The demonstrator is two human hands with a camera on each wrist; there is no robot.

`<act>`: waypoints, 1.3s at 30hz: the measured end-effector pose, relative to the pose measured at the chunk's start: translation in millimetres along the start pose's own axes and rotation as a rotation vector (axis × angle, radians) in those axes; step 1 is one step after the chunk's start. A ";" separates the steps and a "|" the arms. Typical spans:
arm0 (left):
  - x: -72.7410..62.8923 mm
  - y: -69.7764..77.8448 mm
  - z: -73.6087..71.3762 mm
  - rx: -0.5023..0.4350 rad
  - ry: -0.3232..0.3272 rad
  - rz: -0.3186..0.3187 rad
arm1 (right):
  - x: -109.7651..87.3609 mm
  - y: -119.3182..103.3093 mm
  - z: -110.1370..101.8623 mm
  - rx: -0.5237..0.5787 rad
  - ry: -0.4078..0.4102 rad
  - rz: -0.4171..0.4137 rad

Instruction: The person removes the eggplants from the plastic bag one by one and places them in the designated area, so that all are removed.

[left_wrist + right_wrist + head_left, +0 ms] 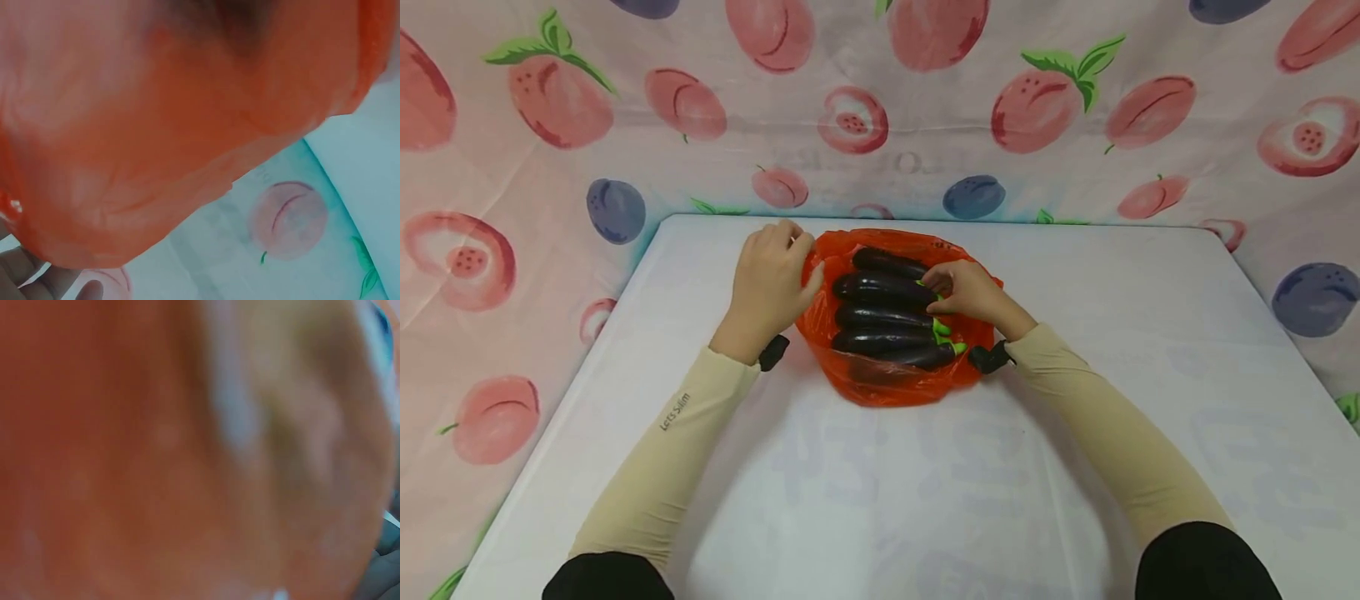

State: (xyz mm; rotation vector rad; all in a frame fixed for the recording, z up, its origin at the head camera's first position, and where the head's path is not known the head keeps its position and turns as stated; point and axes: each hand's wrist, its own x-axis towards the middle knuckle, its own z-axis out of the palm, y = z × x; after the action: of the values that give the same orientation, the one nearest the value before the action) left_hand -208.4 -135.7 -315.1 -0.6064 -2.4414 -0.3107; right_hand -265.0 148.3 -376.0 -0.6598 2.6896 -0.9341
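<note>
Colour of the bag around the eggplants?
The bag is orange-red; clearest in the head view.

Shot from the person's head, facing forward and down over the white table (910, 500) to the fruit-print cloth (917, 108) behind, well back from the orange bag (880, 388). Taken from the left wrist, close on the bag, looking past it, askew, to table edge and cloth, overlapping there with the head view. Caught from the right wrist, almost against the same bag, heavily blurred.

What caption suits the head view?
Bare left hand and right hand at a thin red plastic bag of long, glossy, dark eggplants.
</note>
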 end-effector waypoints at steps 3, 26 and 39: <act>0.6 -0.9 -0.5 0.016 -0.023 0.011 | 2.2 -1.5 0.9 -0.022 -0.002 -0.001; -2.3 -2.8 -1.4 -0.028 -0.049 -0.024 | 0.4 7.8 1.5 0.093 0.020 -0.015; -2.9 -2.8 -2.1 -0.076 -0.021 -0.109 | -0.2 7.8 4.3 0.241 0.082 -0.004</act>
State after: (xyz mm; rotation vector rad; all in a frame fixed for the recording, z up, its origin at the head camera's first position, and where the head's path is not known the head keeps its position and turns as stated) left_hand -206.7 -139.9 -315.4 -0.5115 -2.4973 -0.4452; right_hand -266.1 151.6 -384.2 -0.5878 2.5850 -1.2863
